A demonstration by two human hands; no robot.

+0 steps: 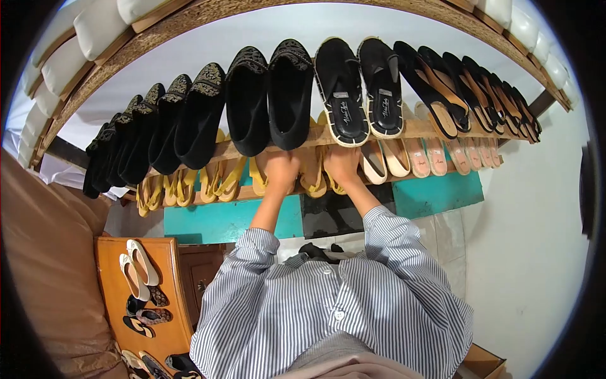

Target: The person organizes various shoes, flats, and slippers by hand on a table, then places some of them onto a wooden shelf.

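Both arms in striped sleeves reach in under the upper shelf plank [233, 150] to a lower row of yellow-strapped sandals. My left hand [281, 165] is beside a yellow sandal [257, 177]; its fingers are hidden behind the plank and the black shoes above. My right hand [341, 164] overlaps another yellow sandal [332, 177], its fingers likewise out of sight. Between the two hands a tan sandal [312, 177] shows. Directly above them stand black embroidered loafers [290, 101] and black espadrille slides [341, 95].
Black slip-ons [435, 88] continue right along the upper plank. Cream flats [396, 158] and pink slides [435, 156] line the lower right. A top shelf edge [265, 14] arches overhead. On the left, a wooden cabinet [170, 265] carries white flats [142, 262] and other shoes.
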